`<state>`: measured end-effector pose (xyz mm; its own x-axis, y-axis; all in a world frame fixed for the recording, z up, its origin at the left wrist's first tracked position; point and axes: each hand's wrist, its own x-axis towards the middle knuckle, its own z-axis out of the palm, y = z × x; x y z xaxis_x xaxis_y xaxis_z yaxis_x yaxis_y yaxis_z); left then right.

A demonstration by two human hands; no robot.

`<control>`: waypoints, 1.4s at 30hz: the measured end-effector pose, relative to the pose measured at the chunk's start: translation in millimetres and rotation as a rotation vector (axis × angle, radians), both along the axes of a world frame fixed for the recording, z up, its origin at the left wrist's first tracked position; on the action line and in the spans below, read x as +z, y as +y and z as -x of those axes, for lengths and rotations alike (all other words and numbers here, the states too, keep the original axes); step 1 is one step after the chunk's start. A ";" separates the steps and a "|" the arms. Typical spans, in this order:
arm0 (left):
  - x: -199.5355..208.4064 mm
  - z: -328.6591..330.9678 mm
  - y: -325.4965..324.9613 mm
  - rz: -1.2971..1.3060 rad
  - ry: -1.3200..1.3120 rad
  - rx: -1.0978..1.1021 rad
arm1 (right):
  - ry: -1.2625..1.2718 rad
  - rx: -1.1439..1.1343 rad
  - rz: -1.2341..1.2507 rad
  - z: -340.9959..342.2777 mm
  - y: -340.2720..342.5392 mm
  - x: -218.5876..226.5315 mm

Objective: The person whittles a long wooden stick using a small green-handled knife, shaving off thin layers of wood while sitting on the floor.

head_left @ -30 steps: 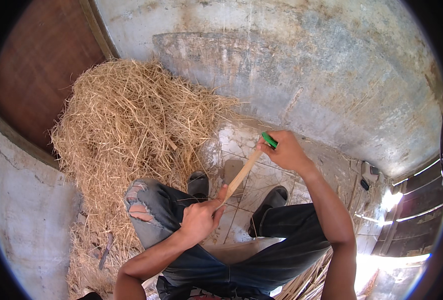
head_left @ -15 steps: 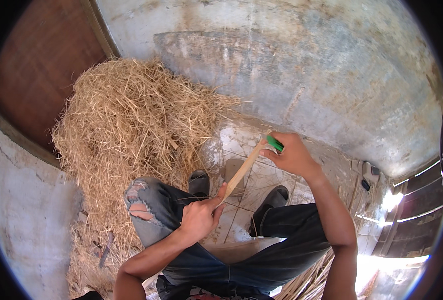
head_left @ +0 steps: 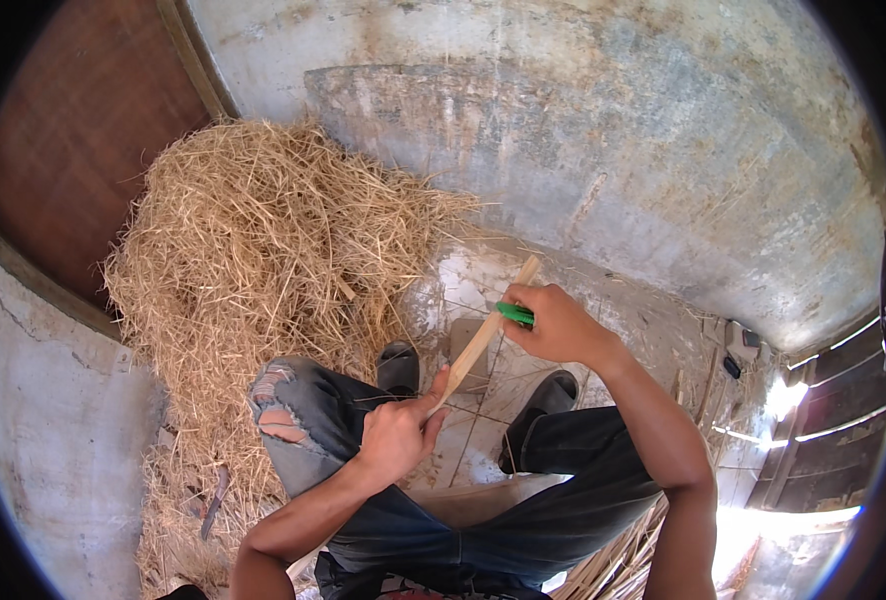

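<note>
Slanting from the left hand (head_left: 393, 438), a long, narrow, pale-tan strip (head_left: 477, 345)

Readable texts, labels, brands, numbers and signs: none that I can make out.

Marked item, one: my dark shirt (head_left: 473, 588), at the lower edge of the head view. Bears a print (head_left: 400, 585) in pale and reddish tones on the dark cloth. Print cut off by the edge of the view; whether it is lettering or a picture, I cannot tell.
</note>
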<state>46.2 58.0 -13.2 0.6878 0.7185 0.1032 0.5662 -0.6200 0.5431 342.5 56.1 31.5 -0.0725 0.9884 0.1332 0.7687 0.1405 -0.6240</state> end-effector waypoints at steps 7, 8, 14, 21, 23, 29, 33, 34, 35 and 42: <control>2.3 6.9 8.6 0.243 -0.190 0.105 | 0.101 -0.019 0.113 34.2 -18.8 7.4; -1.0 7.3 9.9 0.261 -0.237 0.106 | 0.075 0.021 0.086 42.9 -22.3 2.9; -3.7 6.0 11.8 0.312 -0.279 0.115 | -0.057 0.101 0.011 77.6 -32.4 -22.3; 7.4 9.4 11.9 0.285 -0.287 0.083 | -0.067 -0.070 0.028 71.4 -19.9 -28.9; -2.6 16.6 7.2 0.284 -0.279 0.053 | 0.006 -0.329 0.004 18.1 9.6 -40.9; -0.6 6.6 0.6 0.290 -0.283 -0.037 | 0.060 -0.876 -0.173 -176.3 6.6 -40.3; 5.1 8.8 0.8 0.258 -0.310 -0.012 | 0.341 -0.726 -0.203 -130.4 -1.5 -26.3; 6.0 9.3 1.9 0.246 -0.309 -0.010 | 0.398 -0.652 -0.218 -102.7 -0.4 -23.0; 6.5 10.3 2.5 0.232 -0.308 -0.011 | 0.375 -0.605 -0.182 -78.3 -3.2 -16.8; 0.9 9.1 3.4 0.230 -0.205 0.012 | 0.125 -0.423 -0.170 -3.8 -6.9 9.0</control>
